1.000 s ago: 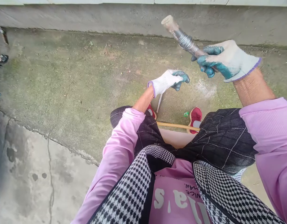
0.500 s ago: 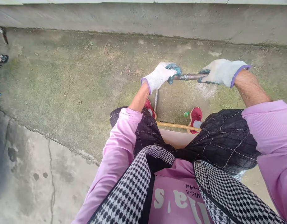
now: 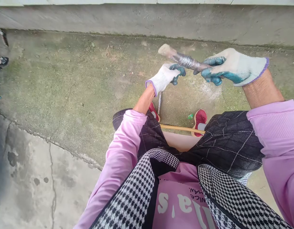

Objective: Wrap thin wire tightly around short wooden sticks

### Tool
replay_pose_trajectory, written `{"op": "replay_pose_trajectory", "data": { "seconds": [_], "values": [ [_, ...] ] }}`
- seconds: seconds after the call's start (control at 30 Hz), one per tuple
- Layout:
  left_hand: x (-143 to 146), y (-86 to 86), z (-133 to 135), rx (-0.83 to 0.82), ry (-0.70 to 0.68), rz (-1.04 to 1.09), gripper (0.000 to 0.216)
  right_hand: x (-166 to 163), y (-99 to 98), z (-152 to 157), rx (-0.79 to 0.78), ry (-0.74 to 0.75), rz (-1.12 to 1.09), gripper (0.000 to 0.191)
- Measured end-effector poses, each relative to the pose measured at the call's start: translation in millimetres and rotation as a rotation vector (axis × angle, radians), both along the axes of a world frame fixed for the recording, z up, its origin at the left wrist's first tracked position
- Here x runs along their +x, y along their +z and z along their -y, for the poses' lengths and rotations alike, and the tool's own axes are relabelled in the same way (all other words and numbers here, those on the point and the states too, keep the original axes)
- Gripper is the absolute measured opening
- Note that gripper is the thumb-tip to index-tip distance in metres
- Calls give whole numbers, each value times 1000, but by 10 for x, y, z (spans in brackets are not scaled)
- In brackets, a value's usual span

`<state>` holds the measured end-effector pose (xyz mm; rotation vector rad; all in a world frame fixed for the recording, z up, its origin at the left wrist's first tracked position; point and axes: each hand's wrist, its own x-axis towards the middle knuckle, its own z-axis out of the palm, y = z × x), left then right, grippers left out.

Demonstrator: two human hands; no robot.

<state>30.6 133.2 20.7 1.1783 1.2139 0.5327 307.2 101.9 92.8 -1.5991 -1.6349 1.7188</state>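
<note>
holding the stick (image 3: 186, 60) at a slant, the right grip (image 3: 226, 68) pinches its thin end between gloved thumb and fingers. the stick sits beyond the right shoe (image 3: 200, 118), its wire wrap (image 3: 190, 62) a little left of that shoe and its pale end (image 3: 164, 50) farther left. the left grip (image 3: 166, 75), also beyond the shoe and to its left, has its fingers curled in; whether they pinch anything i cannot tell. a rod (image 3: 159, 103) shows left of the shoe, its top hidden behind the left grip.

to handle the stick well, i judge, the right grip should sit firm behind the wire wrap, with the pale end lined up and kept off the left grip. in this view the two nearly overlap; i cannot tell if they touch.

as for edges, the wall (image 3: 137, 19) bounds the space well beyond the shoe, and a yellow strip (image 3: 177, 128) runs leftward from it. a green scrap (image 3: 190, 116) lies just beside it. the widest room for moving seems to be leftward of the shoe, over the floor (image 3: 89, 82).
</note>
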Motion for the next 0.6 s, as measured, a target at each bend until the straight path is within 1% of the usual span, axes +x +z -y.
{"op": "replay_pose_trajectory", "data": {
  "seconds": [0.07, 0.2, 0.27, 0.3, 0.4, 0.43, 0.5, 0.6],
  "values": [
    [28, 26, 55, 5, -38, 7, 20, -73, 19, -19, 75, -111, -4, 38],
    [79, 110, 186, -2, -112, -8, 15, -224, 11, -77, 171, -268, 99, 30],
    [116, 143, 249, -8, -142, -32, 14, -277, 7, -87, 184, -301, 187, 19],
    [136, 158, 280, -9, -160, -43, 13, -293, 7, -86, 180, -290, 241, 13],
    [181, 202, 360, -8, -216, -69, 17, -303, 8, -83, 147, -205, 395, 2],
    [187, 218, 380, -8, -237, -68, 20, -298, 2, -91, 138, -165, 450, 4],
    [183, 240, 400, -4, -272, -60, 28, -287, -25, -126, 142, -32, 616, 14],
    [135, 224, 369, 9, -282, -60, 29, -282, -96, -193, 192, 249, 912, 28]
  ]
}}
